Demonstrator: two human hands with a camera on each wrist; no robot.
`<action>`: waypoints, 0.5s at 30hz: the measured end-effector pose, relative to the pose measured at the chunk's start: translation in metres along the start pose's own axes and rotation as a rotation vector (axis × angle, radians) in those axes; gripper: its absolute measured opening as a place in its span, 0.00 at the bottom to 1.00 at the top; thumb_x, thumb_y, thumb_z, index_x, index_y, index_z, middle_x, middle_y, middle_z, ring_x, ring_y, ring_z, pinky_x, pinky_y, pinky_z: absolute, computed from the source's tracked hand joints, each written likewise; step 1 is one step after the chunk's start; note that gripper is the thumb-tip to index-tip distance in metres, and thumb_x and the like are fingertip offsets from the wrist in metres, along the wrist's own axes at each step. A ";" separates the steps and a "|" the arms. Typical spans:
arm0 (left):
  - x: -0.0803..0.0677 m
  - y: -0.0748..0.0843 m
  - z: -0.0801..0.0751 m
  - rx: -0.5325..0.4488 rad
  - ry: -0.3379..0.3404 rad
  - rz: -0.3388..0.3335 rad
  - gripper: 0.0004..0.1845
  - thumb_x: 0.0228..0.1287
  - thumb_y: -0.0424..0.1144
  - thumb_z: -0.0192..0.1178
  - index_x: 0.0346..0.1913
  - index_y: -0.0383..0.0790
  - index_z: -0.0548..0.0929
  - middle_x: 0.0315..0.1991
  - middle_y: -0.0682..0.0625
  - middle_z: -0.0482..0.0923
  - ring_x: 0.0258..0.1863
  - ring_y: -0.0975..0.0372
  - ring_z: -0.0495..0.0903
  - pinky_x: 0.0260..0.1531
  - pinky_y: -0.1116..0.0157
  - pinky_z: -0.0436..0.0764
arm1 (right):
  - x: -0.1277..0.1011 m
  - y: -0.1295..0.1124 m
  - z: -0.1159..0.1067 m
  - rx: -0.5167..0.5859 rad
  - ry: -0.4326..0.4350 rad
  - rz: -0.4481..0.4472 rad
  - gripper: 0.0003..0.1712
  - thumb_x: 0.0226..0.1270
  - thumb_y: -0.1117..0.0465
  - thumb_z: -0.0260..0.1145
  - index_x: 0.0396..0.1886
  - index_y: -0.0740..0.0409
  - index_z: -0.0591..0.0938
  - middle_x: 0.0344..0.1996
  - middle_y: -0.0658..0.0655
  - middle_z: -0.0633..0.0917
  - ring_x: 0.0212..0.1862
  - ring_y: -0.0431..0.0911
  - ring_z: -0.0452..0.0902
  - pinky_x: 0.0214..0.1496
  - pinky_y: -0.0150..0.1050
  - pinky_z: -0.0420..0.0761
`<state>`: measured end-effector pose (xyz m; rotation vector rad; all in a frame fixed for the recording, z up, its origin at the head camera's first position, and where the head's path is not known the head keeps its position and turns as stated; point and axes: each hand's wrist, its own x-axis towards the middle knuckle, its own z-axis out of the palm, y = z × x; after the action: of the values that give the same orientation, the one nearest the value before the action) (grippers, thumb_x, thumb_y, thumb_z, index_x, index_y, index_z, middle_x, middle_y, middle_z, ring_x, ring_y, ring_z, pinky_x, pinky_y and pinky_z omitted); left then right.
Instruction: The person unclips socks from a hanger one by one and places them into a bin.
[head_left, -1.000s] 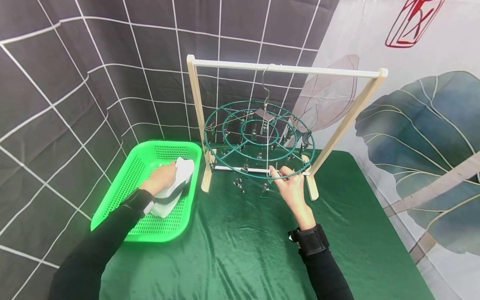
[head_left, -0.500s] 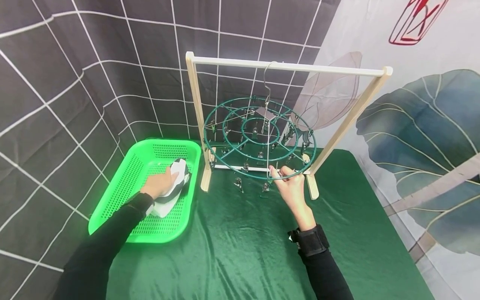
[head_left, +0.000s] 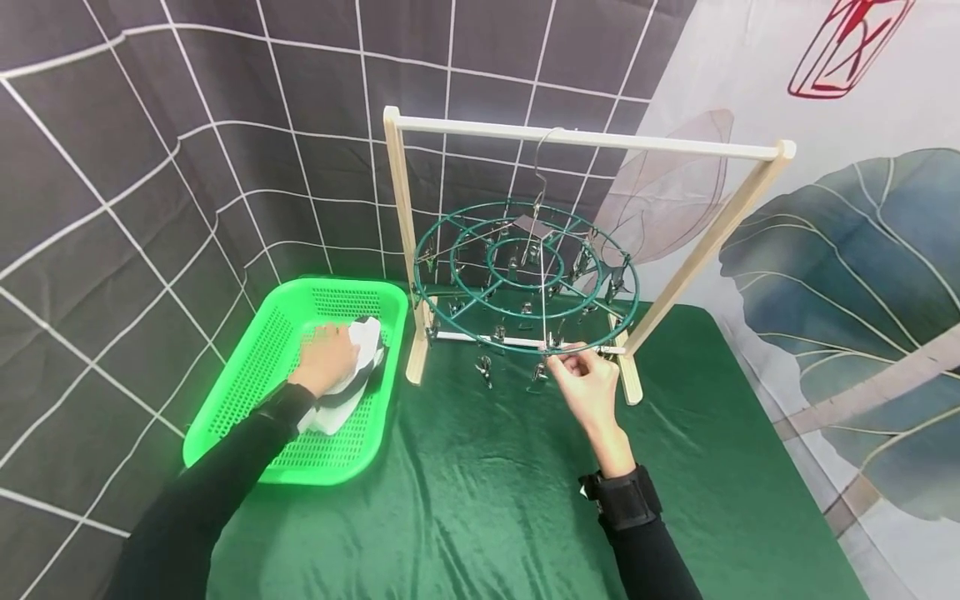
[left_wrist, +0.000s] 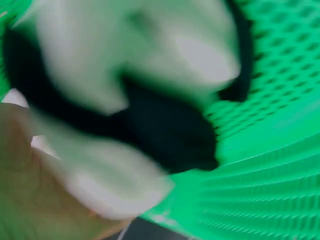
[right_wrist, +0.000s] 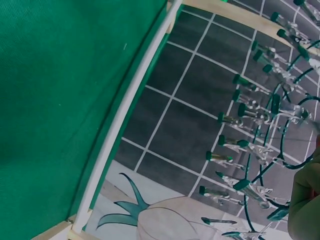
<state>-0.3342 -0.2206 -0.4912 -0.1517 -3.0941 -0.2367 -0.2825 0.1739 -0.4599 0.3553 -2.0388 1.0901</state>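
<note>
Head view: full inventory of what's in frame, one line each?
basket: 1, bright green, perforated, left on the table.
cloth: 1 bundle, white with black, in the basket under the left hand.
rack: 1, pale wood frame, back centre of the table.
clip hanger: 1, dark green rings with metal clips, hooked on the rack's top bar.
tablecloth: 1, dark green, shiny.
backdrop: dark grid at left, leaf print at right.
left hand: grips the cloth.
right hand: fingers pinch the hanger's front rim.

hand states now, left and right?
Left hand: grips the white-and-black cloth in the green basket.
Right hand: pinches the round clip hanger rim.
</note>
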 end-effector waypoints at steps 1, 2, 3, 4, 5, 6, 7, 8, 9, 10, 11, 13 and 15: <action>0.000 0.006 -0.004 0.017 0.093 0.026 0.24 0.71 0.44 0.45 0.49 0.21 0.70 0.39 0.27 0.74 0.41 0.37 0.76 0.37 0.43 0.75 | -0.003 0.000 -0.001 -0.009 0.009 0.010 0.10 0.53 0.64 0.70 0.18 0.61 0.79 0.10 0.50 0.73 0.15 0.33 0.62 0.21 0.26 0.61; -0.001 0.013 -0.009 0.027 0.188 0.052 0.20 0.70 0.43 0.47 0.42 0.23 0.72 0.34 0.30 0.74 0.35 0.39 0.76 0.33 0.46 0.76 | -0.007 0.000 -0.002 -0.018 0.018 0.017 0.12 0.56 0.65 0.68 0.16 0.60 0.78 0.10 0.49 0.72 0.15 0.33 0.61 0.20 0.25 0.60; -0.003 0.021 -0.014 0.021 0.265 0.074 0.17 0.69 0.42 0.48 0.36 0.26 0.73 0.30 0.33 0.74 0.31 0.42 0.76 0.29 0.48 0.76 | -0.011 0.001 -0.003 -0.030 0.023 0.011 0.14 0.58 0.66 0.67 0.14 0.59 0.75 0.09 0.49 0.70 0.14 0.33 0.59 0.19 0.26 0.59; -0.006 0.031 -0.020 0.000 0.327 0.097 0.16 0.70 0.41 0.49 0.31 0.29 0.73 0.25 0.36 0.74 0.26 0.43 0.76 0.25 0.50 0.75 | -0.015 0.002 -0.003 -0.040 0.023 0.004 0.18 0.60 0.67 0.65 0.12 0.58 0.72 0.08 0.48 0.68 0.14 0.33 0.57 0.18 0.26 0.57; -0.011 0.041 -0.027 -0.021 0.370 0.117 0.17 0.70 0.41 0.50 0.26 0.32 0.73 0.21 0.39 0.72 0.21 0.46 0.75 0.20 0.52 0.74 | -0.019 0.002 -0.004 -0.050 0.017 -0.013 0.20 0.61 0.68 0.63 0.11 0.57 0.69 0.08 0.47 0.65 0.14 0.33 0.55 0.17 0.27 0.55; -0.018 0.052 -0.034 -0.041 0.392 0.142 0.18 0.71 0.41 0.49 0.23 0.35 0.71 0.17 0.42 0.71 0.17 0.49 0.73 0.15 0.55 0.73 | -0.023 0.002 -0.004 -0.060 0.000 -0.035 0.23 0.62 0.69 0.61 0.10 0.55 0.65 0.08 0.46 0.62 0.13 0.34 0.52 0.16 0.27 0.53; -0.026 0.063 -0.040 -0.060 0.402 0.174 0.19 0.71 0.40 0.50 0.20 0.37 0.70 0.14 0.45 0.68 0.14 0.52 0.70 0.13 0.58 0.70 | -0.028 0.002 -0.004 -0.073 -0.025 -0.060 0.24 0.62 0.70 0.60 0.10 0.53 0.63 0.08 0.45 0.60 0.13 0.34 0.50 0.16 0.27 0.51; -0.035 0.074 -0.045 -0.082 0.394 0.205 0.19 0.71 0.37 0.50 0.18 0.38 0.69 0.12 0.47 0.66 0.12 0.55 0.68 0.10 0.61 0.68 | -0.033 0.001 -0.003 -0.082 -0.056 -0.087 0.25 0.62 0.70 0.59 0.10 0.52 0.61 0.08 0.44 0.59 0.13 0.34 0.49 0.16 0.27 0.50; -0.045 0.086 -0.050 -0.114 0.373 0.225 0.20 0.71 0.37 0.50 0.18 0.40 0.68 0.12 0.50 0.64 0.11 0.57 0.66 0.10 0.63 0.67 | -0.038 0.001 -0.003 -0.091 -0.088 -0.119 0.25 0.61 0.71 0.59 0.09 0.51 0.61 0.08 0.43 0.58 0.13 0.34 0.49 0.15 0.27 0.50; -0.054 0.097 -0.052 -0.128 0.367 0.263 0.20 0.71 0.37 0.51 0.17 0.41 0.67 0.11 0.51 0.62 0.11 0.60 0.63 0.10 0.66 0.65 | -0.043 -0.001 -0.002 -0.102 -0.118 -0.145 0.25 0.60 0.71 0.59 0.09 0.50 0.61 0.08 0.42 0.58 0.13 0.33 0.48 0.16 0.26 0.50; -0.063 0.108 -0.051 -0.143 0.365 0.305 0.20 0.70 0.37 0.51 0.17 0.42 0.67 0.11 0.53 0.61 0.11 0.63 0.61 0.10 0.68 0.63 | -0.047 -0.003 -0.001 -0.120 -0.143 -0.169 0.24 0.60 0.70 0.58 0.10 0.49 0.60 0.08 0.42 0.57 0.14 0.33 0.47 0.16 0.26 0.49; -0.079 0.129 -0.047 -0.205 0.371 0.408 0.19 0.69 0.36 0.54 0.17 0.43 0.67 0.11 0.56 0.59 0.11 0.66 0.58 0.10 0.72 0.61 | -0.056 -0.007 0.001 -0.153 -0.169 -0.204 0.24 0.60 0.69 0.59 0.10 0.48 0.60 0.09 0.41 0.57 0.14 0.32 0.46 0.17 0.26 0.48; -0.091 0.148 -0.039 -0.243 0.393 0.507 0.19 0.69 0.39 0.54 0.18 0.45 0.67 0.12 0.58 0.58 0.11 0.68 0.57 0.10 0.74 0.60 | -0.062 -0.010 0.003 -0.180 -0.169 -0.222 0.24 0.61 0.68 0.59 0.11 0.48 0.61 0.09 0.41 0.57 0.14 0.32 0.45 0.17 0.26 0.49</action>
<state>-0.2282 -0.0897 -0.4344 -0.7759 -2.5246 -0.5397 -0.2377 0.1581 -0.5012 0.5820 -2.1654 0.7577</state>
